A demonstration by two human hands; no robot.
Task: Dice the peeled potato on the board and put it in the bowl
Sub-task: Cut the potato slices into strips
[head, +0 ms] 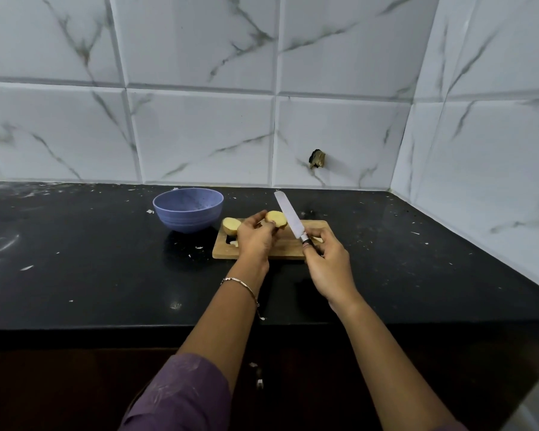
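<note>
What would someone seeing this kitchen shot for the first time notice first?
Probably the knife, long blade angled up, gripped by the right hand over the wooden board. Beside it the left hand holds a potato half; another half lies on the board next to the blue bowl.

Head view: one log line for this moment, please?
left hand holds pale-yellow potato half | right hand grips long steel knife | second half on rectangular wooden board
</note>
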